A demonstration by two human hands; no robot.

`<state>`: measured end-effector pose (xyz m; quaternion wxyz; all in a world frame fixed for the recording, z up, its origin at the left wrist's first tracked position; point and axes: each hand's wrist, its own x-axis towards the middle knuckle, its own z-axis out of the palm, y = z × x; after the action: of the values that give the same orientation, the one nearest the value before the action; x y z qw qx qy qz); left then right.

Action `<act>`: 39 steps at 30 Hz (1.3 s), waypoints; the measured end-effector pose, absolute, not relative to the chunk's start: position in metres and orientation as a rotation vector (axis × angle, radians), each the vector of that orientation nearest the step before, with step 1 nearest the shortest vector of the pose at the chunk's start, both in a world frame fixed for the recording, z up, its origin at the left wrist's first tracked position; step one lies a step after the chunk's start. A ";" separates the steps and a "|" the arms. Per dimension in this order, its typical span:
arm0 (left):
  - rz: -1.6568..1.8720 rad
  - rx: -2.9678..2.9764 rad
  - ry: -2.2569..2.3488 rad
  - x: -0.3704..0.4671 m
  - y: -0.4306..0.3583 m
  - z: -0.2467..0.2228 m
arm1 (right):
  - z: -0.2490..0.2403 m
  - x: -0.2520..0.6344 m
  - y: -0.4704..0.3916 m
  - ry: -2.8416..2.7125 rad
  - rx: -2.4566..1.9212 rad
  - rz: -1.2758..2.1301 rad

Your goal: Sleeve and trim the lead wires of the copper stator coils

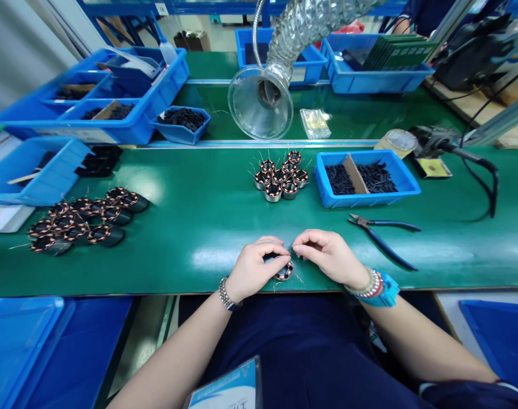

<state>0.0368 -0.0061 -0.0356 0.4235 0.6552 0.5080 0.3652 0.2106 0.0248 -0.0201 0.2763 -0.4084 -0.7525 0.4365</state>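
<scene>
Near the front edge of the bench, my left hand (pixel 261 266) grips a small wire-wound motor stator (pixel 283 271) with copper coils. Thin wire ends stick out from its ring. Just to the right, my right hand (pixel 327 255) is closed in a pinch beside the stator; whatever lies between its fingertips is too small to make out. Farther back stands a cluster of similar stators (pixel 280 177), their wires pointing up. Pliers-like cutters (pixel 380 236) with blue handles lie open to the right of my right hand.
A blue divided bin (pixel 363 199) holds short black tubes. More stators (pixel 82 221) sit in rows at left. Blue trays (pixel 135 122) line the back left. A clear extraction hood (pixel 259 108) hangs over the bench. A roll of tape (pixel 397 142) stands at right.
</scene>
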 end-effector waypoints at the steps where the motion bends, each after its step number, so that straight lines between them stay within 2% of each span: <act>1: 0.916 1.638 1.272 0.037 -0.006 -0.035 | -0.019 0.211 0.025 -2.054 -1.090 1.145; 8: 0.918 1.617 1.259 0.037 -0.006 -0.034 | -0.013 0.207 0.028 -2.183 -0.997 0.995; 14: 0.923 1.612 1.245 0.037 -0.006 -0.035 | -0.014 0.208 0.033 -2.126 -0.964 1.200; 22: 0.907 1.607 1.265 0.037 -0.007 -0.035 | -0.021 0.206 0.030 -2.042 -1.139 1.196; 35: 0.904 1.628 1.275 0.037 -0.006 -0.036 | -0.030 0.205 0.028 -2.062 -1.092 1.160; 39: 0.906 1.629 1.260 0.037 -0.006 -0.037 | -0.028 0.208 0.028 -2.005 -1.011 1.333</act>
<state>0.0365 -0.0061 -0.0367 0.4315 0.6532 0.5052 0.3632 0.2081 0.0280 -0.0285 0.2622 -0.3736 -0.7409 0.4928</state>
